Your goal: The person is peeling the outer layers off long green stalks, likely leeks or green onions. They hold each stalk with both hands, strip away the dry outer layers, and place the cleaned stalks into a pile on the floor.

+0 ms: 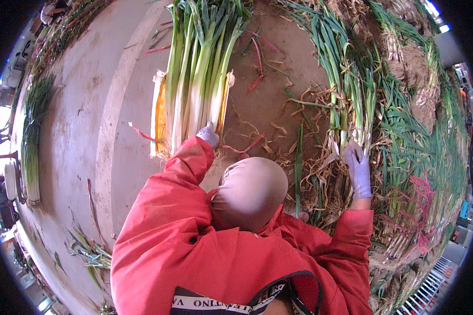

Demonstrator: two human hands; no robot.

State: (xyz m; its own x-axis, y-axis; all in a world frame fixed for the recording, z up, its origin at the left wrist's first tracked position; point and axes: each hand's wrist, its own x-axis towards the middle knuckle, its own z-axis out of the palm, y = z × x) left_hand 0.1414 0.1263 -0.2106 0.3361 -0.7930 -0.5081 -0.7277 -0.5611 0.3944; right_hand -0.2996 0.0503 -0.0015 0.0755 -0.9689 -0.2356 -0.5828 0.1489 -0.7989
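Note:
Cleaned large green onions point(197, 78) lie in a thick bundle before me, with white stalks towards me and green leaves away. Under them is an orange mesh sheet with pale edges point(160, 114). My left hand point(209, 135), in a pale glove, rests on the white stalks at the bundle's right side, thumb along a stalk; its other fingers are hidden. To the right lie untrimmed green onions point(343, 86) with dry, brown outer leaves. My right hand point(358, 169), also gloved, pinches the lower stalks of these onions.
Pink ties point(244, 147) and dry leaf scraps point(276, 130) litter the floor. A large heap of green onions point(410, 138) with a tangle of pink ties point(421, 212) fills the right side. Another bundle point(32, 145) lies far left. A rounded, fabric-covered form point(252, 193) is directly below me.

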